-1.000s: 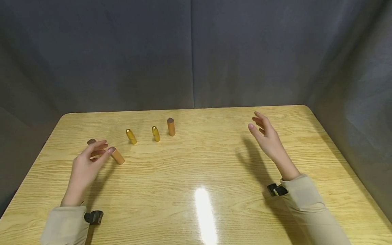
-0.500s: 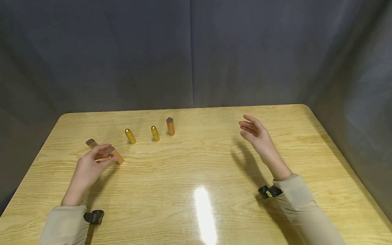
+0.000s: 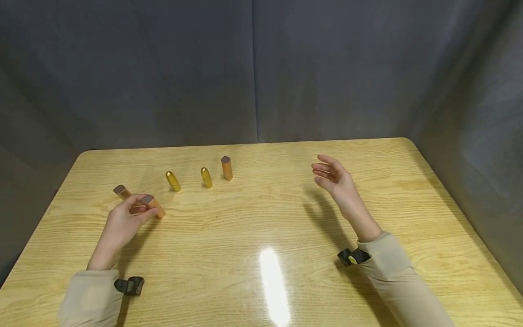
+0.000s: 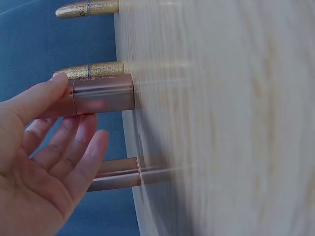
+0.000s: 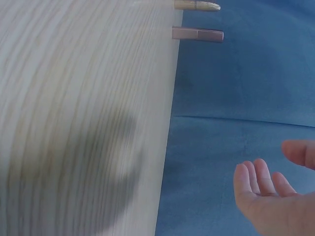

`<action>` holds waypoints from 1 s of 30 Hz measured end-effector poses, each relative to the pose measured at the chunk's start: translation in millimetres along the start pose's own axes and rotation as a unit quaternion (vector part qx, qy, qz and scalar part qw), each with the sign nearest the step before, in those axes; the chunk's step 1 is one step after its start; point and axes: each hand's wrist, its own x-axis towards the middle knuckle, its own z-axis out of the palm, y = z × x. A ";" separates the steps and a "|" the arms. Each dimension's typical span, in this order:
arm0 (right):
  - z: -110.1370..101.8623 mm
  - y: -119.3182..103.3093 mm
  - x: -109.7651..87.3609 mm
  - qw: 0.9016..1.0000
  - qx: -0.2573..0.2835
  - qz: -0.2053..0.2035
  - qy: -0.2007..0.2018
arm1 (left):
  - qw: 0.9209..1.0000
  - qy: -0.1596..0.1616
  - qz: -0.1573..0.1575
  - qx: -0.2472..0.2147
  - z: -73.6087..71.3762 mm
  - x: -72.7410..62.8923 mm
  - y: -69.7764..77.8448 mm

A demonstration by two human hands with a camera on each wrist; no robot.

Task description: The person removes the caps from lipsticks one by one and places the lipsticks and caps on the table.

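Note:
My left hand (image 3: 122, 223) pinches an upright rose-gold lipstick (image 3: 148, 200) between thumb and fingers. "MISSHA" shows along its side in the left wrist view, where its base (image 4: 104, 97) meets the tabletop. Just left of and behind that hand stands another rose-gold lipstick (image 3: 121, 191), partly covered by the fingers. Two slim gold tubes (image 3: 173, 181) with rounded tops stand farther right, beside a third rose-gold lipstick (image 3: 227, 169). Over the right half of the table, my right hand (image 3: 341, 190) hovers with fingers loosely bent and holds nothing.
The wood-grain table (image 3: 229, 272) has rounded back corners and a bright light reflection near its front. Dark grey fabric (image 3: 184, 77) hangs behind and on both sides. A black wrist camera (image 3: 130, 285) sits at each cuff.
My left hand has moved slightly right and its fingers have closed around the front lipstick. My right hand has drifted left. The lipsticks and gold tubes keep their places.

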 end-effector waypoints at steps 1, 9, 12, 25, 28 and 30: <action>0.7 0.3 0.3 1.000 0.000 -0.002 0.001 | 1.000 0.000 0.002 -0.002 0.2 0.0 0.7; 8.1 -3.4 2.6 1.000 0.005 -0.017 0.002 | 1.000 -0.011 0.011 -0.018 3.2 -0.1 9.2; 13.0 -7.5 4.1 1.000 0.003 -0.022 -0.002 | 1.000 -0.014 0.017 -0.021 4.9 0.2 13.8; 28.4 -24.8 11.6 0.999 -0.006 -0.030 -0.028 | 0.997 -0.019 0.030 -0.064 20.6 8.1 40.5; 31.4 -29.1 12.8 0.999 -0.008 -0.037 -0.037 | 0.996 -0.026 0.034 -0.082 25.9 8.5 46.4; 33.5 -31.4 14.0 0.998 -0.012 -0.043 -0.044 | 0.995 -0.033 0.035 -0.091 29.5 8.7 50.3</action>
